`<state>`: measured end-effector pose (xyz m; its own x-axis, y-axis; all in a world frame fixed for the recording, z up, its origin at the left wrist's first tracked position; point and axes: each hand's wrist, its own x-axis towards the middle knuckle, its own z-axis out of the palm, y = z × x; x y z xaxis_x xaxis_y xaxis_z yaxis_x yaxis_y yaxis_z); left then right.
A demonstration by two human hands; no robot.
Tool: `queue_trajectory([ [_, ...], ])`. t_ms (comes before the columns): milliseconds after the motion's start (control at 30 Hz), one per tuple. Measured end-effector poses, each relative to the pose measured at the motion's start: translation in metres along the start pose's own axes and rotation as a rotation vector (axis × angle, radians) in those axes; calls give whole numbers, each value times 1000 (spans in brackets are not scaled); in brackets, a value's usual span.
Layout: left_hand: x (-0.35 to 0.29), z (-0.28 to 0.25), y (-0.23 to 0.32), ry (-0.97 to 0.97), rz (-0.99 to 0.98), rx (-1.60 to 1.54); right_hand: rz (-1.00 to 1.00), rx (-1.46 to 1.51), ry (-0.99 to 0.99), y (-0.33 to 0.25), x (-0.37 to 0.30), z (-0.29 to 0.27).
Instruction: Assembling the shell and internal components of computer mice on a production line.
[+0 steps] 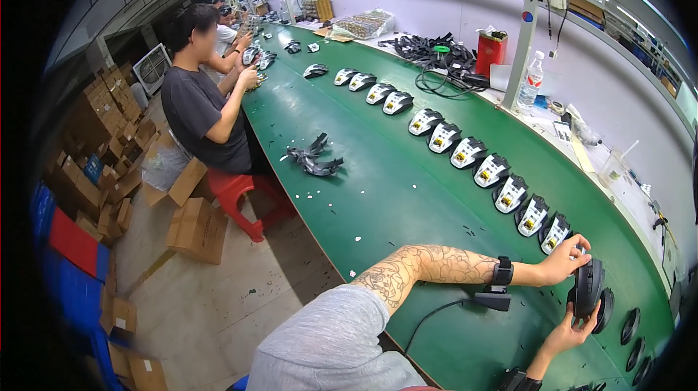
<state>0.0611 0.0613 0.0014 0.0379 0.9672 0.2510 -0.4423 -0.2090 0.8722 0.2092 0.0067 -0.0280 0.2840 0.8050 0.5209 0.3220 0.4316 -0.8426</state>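
Observation:
A black computer mouse [587,288] is held upright between my two hands at the right side of the green bench. My left hand [561,263] pinches its upper end with bent fingers. From below, my right hand [567,334] grips the lower end. Just left of my left hand, the nearest white-and-black mouse [555,232] ends a long row of similar half-built mice with bare inner parts. Beside my right hand lie several dark oval mouse shells [630,325], and one black shell [603,311] is partly hidden behind the held mouse.
Dark curved plastic parts [317,157] lie on the green bench [378,206]. Black cables [443,53], a red can [491,53] and a plastic bottle [532,80] stand by a white post [525,35]. A co-worker [211,93] sits on a red stool [251,198] near cardboard boxes [196,231].

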Motion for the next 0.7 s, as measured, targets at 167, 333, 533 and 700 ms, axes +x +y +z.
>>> queue_trajectory([
  [167,-2,-1,-1,2,36,-3,-7,-29,10,-4,-2,2],
  [333,6,-4,-9,16,-110,-192,26,13,-30,-6,-3,1],
  [533,11,-11,-8,45,-68,95,-48,-21,-118,-7,-3,1],
  [700,13,-15,-15,49,-25,219,-35,4,-151,-11,-2,3],
])
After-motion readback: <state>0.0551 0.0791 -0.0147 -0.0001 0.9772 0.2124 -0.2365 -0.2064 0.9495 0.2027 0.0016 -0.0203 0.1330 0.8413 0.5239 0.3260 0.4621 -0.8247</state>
